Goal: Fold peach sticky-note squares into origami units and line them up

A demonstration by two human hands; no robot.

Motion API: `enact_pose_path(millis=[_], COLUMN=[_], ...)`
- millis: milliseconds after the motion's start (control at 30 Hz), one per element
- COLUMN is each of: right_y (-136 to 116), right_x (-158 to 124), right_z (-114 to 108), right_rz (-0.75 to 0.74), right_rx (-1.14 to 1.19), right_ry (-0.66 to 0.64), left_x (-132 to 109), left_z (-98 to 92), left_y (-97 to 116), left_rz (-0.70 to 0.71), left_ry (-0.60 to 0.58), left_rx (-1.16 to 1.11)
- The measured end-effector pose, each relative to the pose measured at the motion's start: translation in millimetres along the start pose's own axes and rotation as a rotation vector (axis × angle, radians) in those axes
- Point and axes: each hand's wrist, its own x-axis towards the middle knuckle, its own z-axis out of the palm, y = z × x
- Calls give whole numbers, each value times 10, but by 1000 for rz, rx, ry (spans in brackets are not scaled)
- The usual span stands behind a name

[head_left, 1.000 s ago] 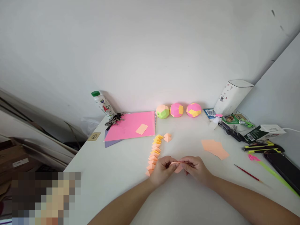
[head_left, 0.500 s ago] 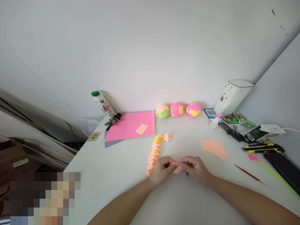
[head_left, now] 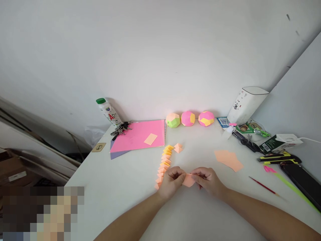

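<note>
Peach paper, lower centre, was pinched in closed fingers by left hand and right hand, apparently mid-fold; creasing seemingly called for aligned edges.

Left hand, right hand: facing pinches

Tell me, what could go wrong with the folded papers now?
The peach paper pinched between the left hand and right hand might crease crookedly or tear. The left hand is also very close to the row of folded pieces, so a bump could perhaps scatter some.
</note>
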Motion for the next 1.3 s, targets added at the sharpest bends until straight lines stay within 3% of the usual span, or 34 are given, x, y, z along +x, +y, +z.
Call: enact_pose_path(millis=[300,500,767,1000,1100,1300], right_y=[-10,37,32,4,15,17], right_x=[2,3,0,9,14,4], right_z=[-12,-9,-2,-27,-36,-8], right_rz=[4,3,4,22,26,-14], right_rx=[26,-33,-63,21,39,-39], right_ry=[2,-54,-62,-4,-16,-69], left_x=[1,-16,5,-1,-17,-9], left_z=[-15,14,20,-22,-23,8], left_y=[46,5,-30,-2,-7,-31], left_rz=[18,27,47,6,8,10], left_ry=[-12,-127,-57,0,-32,-130], left_rx=[-101,73,148,-46,-65,119])
